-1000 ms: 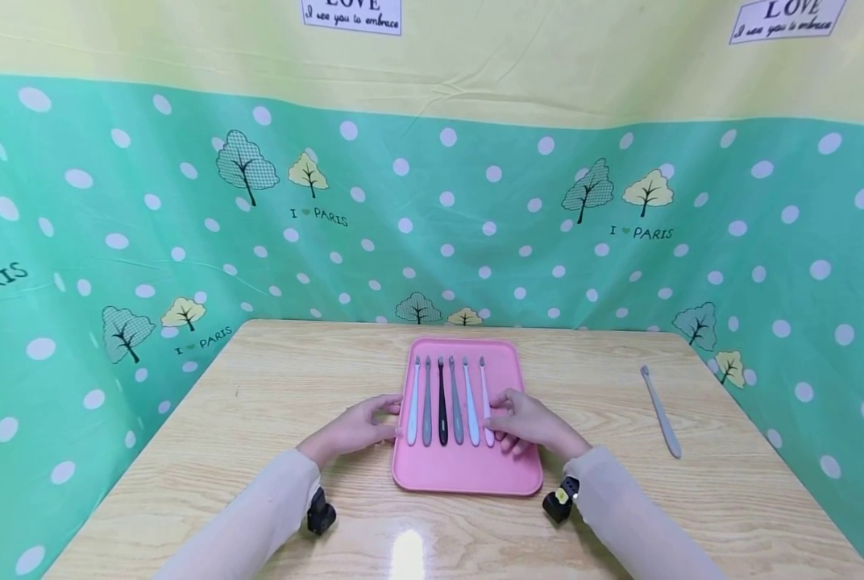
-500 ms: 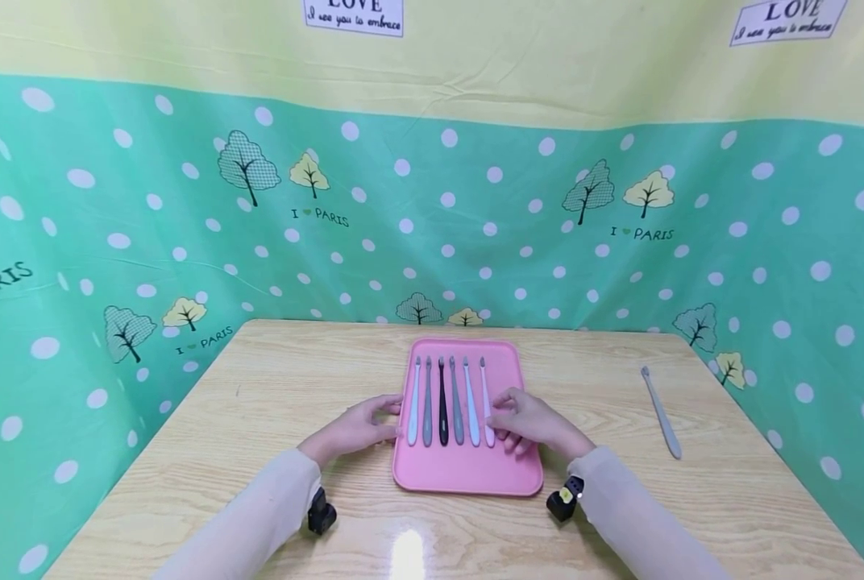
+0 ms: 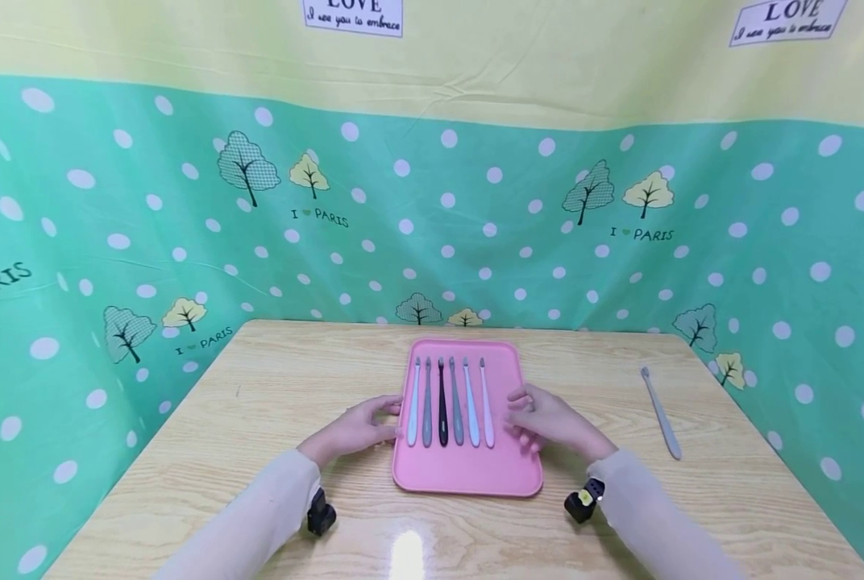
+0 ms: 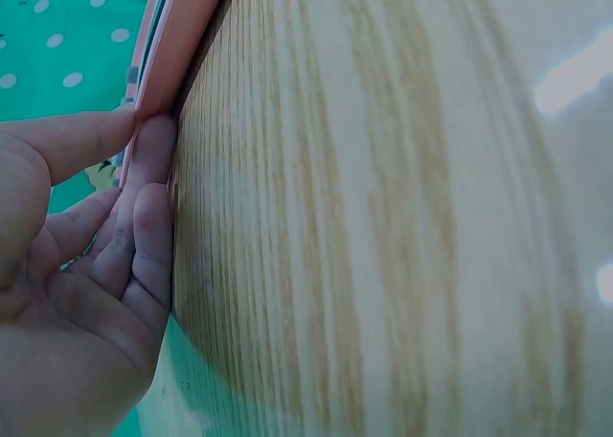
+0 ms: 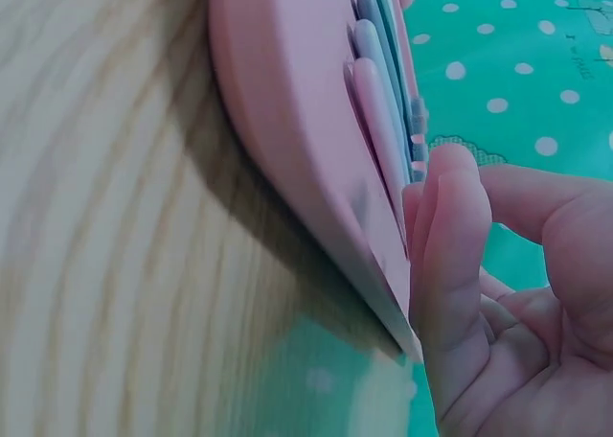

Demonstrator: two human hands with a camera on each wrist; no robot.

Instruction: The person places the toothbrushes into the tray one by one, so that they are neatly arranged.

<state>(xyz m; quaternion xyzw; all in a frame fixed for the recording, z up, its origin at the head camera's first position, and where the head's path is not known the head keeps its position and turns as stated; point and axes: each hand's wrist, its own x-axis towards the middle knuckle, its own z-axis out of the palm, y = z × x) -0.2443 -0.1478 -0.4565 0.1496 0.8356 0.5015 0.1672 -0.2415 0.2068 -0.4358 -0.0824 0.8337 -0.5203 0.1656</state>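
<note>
A pink tray (image 3: 468, 474) lies on the table, bearing several toothbrushes side by side with their heads at the far end. The rightmost is a pink toothbrush (image 3: 487, 412); a black toothbrush (image 3: 442, 407) lies among grey and pale blue ones. My left hand (image 3: 355, 428) touches the tray's left edge; the left wrist view shows thumb and fingertips against its wall. Over the tray's right edge is my right hand (image 3: 554, 420), fingers loosely bent and holding nothing, a small gap from the pink toothbrush. Whether it touches the rim I cannot tell.
A lone grey toothbrush (image 3: 662, 415) lies on the wooden table (image 3: 316, 362) to the right of the tray. A green and yellow patterned cloth (image 3: 446, 201) hangs behind and at both sides. Light reflects off the table's near part.
My right hand was at the pink toothbrush's handle; it has let go and drawn back to the right. The pink toothbrush stays in the row. My left hand and the tray have not moved.
</note>
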